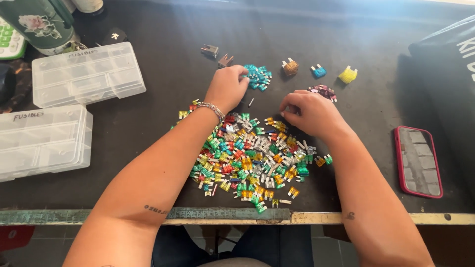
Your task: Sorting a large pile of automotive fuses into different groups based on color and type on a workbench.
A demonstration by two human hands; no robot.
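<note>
Fuses, small plastic blade fuses in a big mixed heap of green, yellow, red, orange and white (250,158), lay nearest on the dark worktop (163,79), just beyond its worn metal front edge (222,214). Both forearms reached over that heap. The right hand (311,114) hovered at the far right edge of the pile, fingers curled down and pinched together as if around one small piece, though what sat between them I couldn't tell. The left hand (227,86), beaded bracelet (213,109) at the wrist, was further out, knuckles bent, fingertips resting on a small cluster of teal fuses (258,76) set apart from the heap; whether it gripped one was hidden.

Colours looked grouped by kind beyond the pile: a little dark red and purple cluster (322,91) by the right hand, then a single brown fuse (290,66), a blue one (319,71), a yellow one (348,74), and two grey metal-legged pieces (217,54) well apart.

Off left sat two clear plastic compartment boxes, near (44,141) and far (88,73), lids closed. A red-cased phone (418,160) lay face down on the right, a black bag (445,64) behind it, and a green flowered flask (42,24) at the far left corner. Nothing blocked either hand.
</note>
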